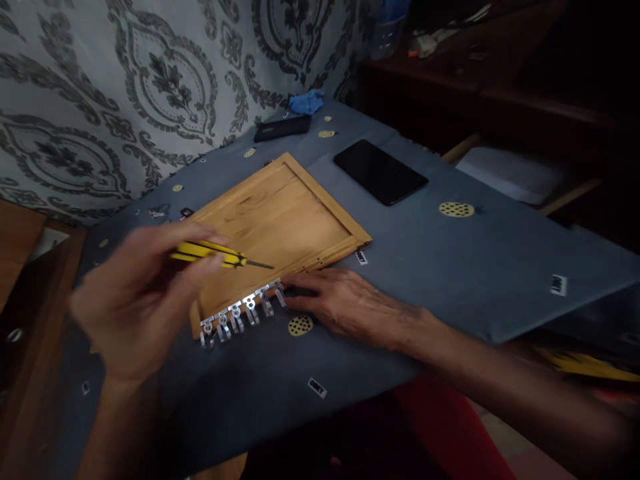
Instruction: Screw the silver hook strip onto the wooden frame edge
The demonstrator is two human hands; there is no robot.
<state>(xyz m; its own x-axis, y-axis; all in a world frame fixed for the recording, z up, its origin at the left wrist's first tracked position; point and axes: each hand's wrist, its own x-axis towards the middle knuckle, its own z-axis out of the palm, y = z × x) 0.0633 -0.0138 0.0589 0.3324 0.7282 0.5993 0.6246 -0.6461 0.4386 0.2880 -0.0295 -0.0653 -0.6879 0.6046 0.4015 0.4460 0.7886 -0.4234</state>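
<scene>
My left hand [145,293], somewhat blurred, grips a screwdriver [210,254] by its yellow and black handle. Its thin shaft points right, above a framed wooden panel [270,220] lying on the table. Along the panel's near edge runs a silver hook rail [250,308] with several curved hooks hanging over the side. My right hand [345,303] holds the rail's right end against that edge, thumb and fingers on either side. Parts of those fingertips are hidden. Small dark holes show in the panel's edge just beyond them.
A dark phone [381,171] lies right of the panel on the blue tablecloth [400,267]. Behind are a black case-like object [283,128] and a crumpled blue cloth [307,102]. A patterned curtain [165,80] borders the back left. An open drawer [510,175] sits beyond the table's right side.
</scene>
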